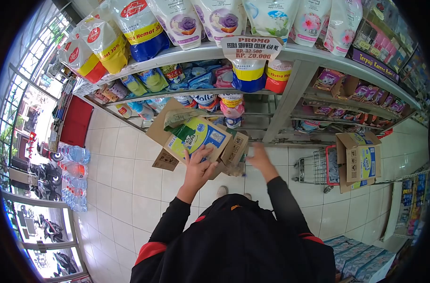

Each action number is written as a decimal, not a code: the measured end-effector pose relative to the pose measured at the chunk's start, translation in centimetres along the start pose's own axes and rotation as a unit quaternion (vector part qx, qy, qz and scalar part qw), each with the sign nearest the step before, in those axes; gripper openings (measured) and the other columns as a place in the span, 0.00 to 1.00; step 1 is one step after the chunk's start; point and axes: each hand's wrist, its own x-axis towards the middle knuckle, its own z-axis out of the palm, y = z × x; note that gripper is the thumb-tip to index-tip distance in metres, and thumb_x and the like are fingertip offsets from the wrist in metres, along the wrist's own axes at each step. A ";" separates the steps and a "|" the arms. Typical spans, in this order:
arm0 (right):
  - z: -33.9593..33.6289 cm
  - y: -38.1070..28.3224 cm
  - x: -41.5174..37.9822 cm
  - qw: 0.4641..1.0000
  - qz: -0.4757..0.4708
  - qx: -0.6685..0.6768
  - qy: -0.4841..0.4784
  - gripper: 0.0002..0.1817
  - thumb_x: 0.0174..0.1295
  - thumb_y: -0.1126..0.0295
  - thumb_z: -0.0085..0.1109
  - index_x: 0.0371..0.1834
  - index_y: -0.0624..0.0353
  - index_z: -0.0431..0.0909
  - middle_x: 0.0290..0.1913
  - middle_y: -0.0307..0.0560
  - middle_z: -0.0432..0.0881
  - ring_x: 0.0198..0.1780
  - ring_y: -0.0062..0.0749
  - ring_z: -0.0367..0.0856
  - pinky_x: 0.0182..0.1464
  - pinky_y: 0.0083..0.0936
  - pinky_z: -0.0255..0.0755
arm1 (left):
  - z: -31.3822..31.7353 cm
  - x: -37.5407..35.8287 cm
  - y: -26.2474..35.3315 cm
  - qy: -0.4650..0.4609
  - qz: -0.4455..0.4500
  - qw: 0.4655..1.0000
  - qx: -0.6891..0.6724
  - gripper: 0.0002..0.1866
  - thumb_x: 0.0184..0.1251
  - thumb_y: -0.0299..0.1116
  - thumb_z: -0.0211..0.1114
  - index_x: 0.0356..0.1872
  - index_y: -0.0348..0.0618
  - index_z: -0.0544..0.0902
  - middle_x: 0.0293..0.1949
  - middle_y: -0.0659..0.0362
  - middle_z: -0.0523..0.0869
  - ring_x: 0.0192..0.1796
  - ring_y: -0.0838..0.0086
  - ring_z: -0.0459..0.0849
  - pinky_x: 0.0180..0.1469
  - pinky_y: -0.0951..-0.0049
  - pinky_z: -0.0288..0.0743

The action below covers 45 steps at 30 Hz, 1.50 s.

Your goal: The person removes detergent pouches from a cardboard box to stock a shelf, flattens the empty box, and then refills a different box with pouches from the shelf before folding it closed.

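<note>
A cardboard box [198, 137] with a green, blue and yellow printed side stands tilted in front of me, its flaps folded out. My left hand [199, 162] lies on that printed side with the fingers spread. A green pouch [182, 120] shows at the box's upper opening. To the right of the box is my right hand [260, 159], blurred by motion, its fingers stretched and apart from the carton. Clear plastic [236, 169] shows low at the box's right side, close to that hand.
Ahead runs a metal shelf [177, 55] full of refill pouches, with a promo price sign [252, 48] on its edge. To the right, a small shopping cart [314, 167] stands beside another open carton [361, 160]. Packs of bottled water [74, 170] line the left side.
</note>
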 end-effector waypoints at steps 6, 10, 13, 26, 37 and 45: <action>3.4 -3.4 -0.2 0.995 -0.016 0.082 -0.054 0.35 0.37 0.70 0.64 0.51 0.64 0.59 0.49 0.60 0.64 0.52 0.50 0.64 0.51 0.33 0.63 | 0.8 1.9 -1.8 0.066 -0.070 0.995 0.034 0.20 0.53 0.33 0.56 0.49 0.43 0.69 0.55 0.50 0.65 0.56 0.52 0.62 0.58 0.52 0.49; 2.4 -4.6 -0.1 0.984 -0.137 0.106 0.029 0.42 0.34 0.67 0.69 0.54 0.64 0.54 0.50 0.59 0.62 0.52 0.49 0.64 0.52 0.33 0.62 | 0.3 2.0 -1.9 0.000 -0.058 0.994 0.096 0.28 0.51 0.38 0.59 0.54 0.43 0.65 0.57 0.47 0.61 0.58 0.50 0.58 0.58 0.56 0.50; 1.1 -5.7 -0.5 0.982 -0.151 0.103 0.039 0.47 0.30 0.65 0.71 0.56 0.64 0.52 0.51 0.58 0.61 0.52 0.49 0.63 0.52 0.33 0.62 | 0.2 2.1 -0.8 -0.048 -0.064 0.988 0.134 0.36 0.45 0.46 0.63 0.57 0.44 0.61 0.59 0.47 0.57 0.59 0.48 0.54 0.58 0.55 0.50; 0.7 0.6 2.3 0.948 -0.076 0.308 -0.020 0.28 0.42 0.62 0.64 0.43 0.68 0.67 0.35 0.59 0.75 0.39 0.44 0.75 0.41 0.29 0.69 | -0.3 2.2 0.3 -0.157 -0.087 0.961 0.211 0.68 0.09 0.63 0.70 0.59 0.34 0.50 0.60 0.39 0.49 0.61 0.42 0.46 0.60 0.49 0.40; 13.6 4.4 -0.1 0.934 0.225 0.275 -0.033 0.31 0.42 0.52 0.59 0.37 0.73 0.69 0.33 0.63 0.76 0.38 0.50 0.75 0.37 0.35 0.68 | 1.1 3.1 0.9 -0.118 -0.072 0.966 0.218 0.67 0.10 0.64 0.69 0.60 0.37 0.51 0.60 0.41 0.50 0.62 0.43 0.46 0.58 0.45 0.41; 9.3 -3.0 -0.9 0.912 0.116 0.256 -0.299 0.35 0.41 0.49 0.56 0.44 0.72 0.68 0.40 0.62 0.75 0.43 0.46 0.75 0.42 0.28 0.69 | 0.8 2.5 0.9 -0.130 -0.083 0.961 0.229 0.67 0.11 0.66 0.67 0.59 0.34 0.50 0.60 0.39 0.49 0.61 0.42 0.45 0.58 0.47 0.40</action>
